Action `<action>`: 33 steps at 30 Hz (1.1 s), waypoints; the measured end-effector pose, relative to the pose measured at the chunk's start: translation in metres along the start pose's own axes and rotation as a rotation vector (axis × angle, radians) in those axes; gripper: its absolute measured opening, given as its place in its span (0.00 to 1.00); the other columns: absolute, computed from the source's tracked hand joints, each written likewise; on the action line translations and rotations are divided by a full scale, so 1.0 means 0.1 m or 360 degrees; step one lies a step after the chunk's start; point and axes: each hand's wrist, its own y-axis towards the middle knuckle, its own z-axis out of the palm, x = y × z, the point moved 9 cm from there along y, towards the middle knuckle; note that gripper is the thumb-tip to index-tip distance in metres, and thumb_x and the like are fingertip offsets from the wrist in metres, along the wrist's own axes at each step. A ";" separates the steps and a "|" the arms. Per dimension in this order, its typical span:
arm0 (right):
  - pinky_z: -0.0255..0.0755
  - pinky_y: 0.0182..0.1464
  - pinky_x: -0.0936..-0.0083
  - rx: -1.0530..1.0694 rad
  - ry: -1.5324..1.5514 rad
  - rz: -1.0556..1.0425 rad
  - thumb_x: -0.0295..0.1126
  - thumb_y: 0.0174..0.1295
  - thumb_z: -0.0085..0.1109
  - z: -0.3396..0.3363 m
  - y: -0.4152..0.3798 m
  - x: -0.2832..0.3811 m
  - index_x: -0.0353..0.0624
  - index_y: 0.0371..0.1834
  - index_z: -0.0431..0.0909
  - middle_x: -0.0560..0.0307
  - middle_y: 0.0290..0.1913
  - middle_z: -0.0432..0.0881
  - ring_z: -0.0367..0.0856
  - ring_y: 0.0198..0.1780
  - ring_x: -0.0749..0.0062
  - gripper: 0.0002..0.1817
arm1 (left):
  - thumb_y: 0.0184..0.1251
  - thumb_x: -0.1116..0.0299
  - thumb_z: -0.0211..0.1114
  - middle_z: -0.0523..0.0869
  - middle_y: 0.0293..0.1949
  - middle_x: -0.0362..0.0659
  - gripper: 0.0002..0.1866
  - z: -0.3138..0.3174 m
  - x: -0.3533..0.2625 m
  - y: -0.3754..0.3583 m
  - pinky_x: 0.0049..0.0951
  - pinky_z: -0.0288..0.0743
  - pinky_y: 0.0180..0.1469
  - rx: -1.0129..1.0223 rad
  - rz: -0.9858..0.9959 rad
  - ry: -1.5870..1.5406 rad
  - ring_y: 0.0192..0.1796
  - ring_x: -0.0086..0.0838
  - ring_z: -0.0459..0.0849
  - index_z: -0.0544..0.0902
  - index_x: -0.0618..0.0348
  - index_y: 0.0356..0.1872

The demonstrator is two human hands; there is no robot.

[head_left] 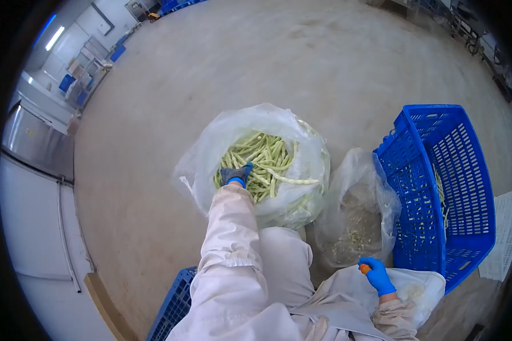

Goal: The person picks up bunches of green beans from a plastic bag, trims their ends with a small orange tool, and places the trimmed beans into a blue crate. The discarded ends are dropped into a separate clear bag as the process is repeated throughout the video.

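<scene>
A clear plastic bag point(202, 165) stands on the floor in front of me, its mouth spread wide and full of pale green beans point(267, 153). My left hand point(236, 174), in a dark grey and blue glove, reaches into the bag onto the beans. Its thumb sticks out away from the fingers, whose tips are partly hidden. One long pale bean lies across the others to its right. By my right thigh, my right hand point(380, 280) in a blue glove is closed around an orange handle point(364, 269); the rest of that tool is not visible.
A second clear bag point(355, 213) with small green scraps lies between the bean bag and a tall blue crate point(411, 193). Some beans show inside the crate. A white perforated crate point(503, 233) is beyond it; a blue plastic crate point(173, 307) is at lower left.
</scene>
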 end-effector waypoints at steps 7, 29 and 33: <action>0.72 0.48 0.75 0.0040 0.0035 0.0093 0.23 0.57 0.56 0.06 -0.04 0.07 0.38 0.44 0.80 0.54 0.40 0.83 0.80 0.43 0.71 0.11 | 0.31 0.44 0.76 0.59 0.67 0.61 0.71 0.28 -0.11 -0.06 0.32 0.55 0.70 -0.0050 -0.0032 0.0250 0.70 0.47 0.60 0.39 0.71 0.70; 0.73 0.45 0.77 0.0079 0.0088 0.0061 0.22 0.58 0.54 0.09 -0.03 0.08 0.37 0.42 0.79 0.56 0.36 0.83 0.80 0.39 0.74 0.10 | 0.48 0.74 0.67 0.83 0.33 0.43 0.18 -0.70 -0.45 -0.38 0.29 0.77 0.37 0.0689 0.0503 -0.1419 0.34 0.32 0.82 0.79 0.61 0.43; 0.72 0.46 0.76 0.0036 0.0038 -0.0031 0.23 0.57 0.55 0.09 0.02 0.08 0.38 0.44 0.79 0.55 0.38 0.83 0.79 0.42 0.73 0.11 | 0.47 0.76 0.69 0.82 0.30 0.44 0.15 -0.80 -0.66 -0.43 0.30 0.75 0.31 0.0651 0.0608 -0.1191 0.29 0.30 0.81 0.79 0.61 0.39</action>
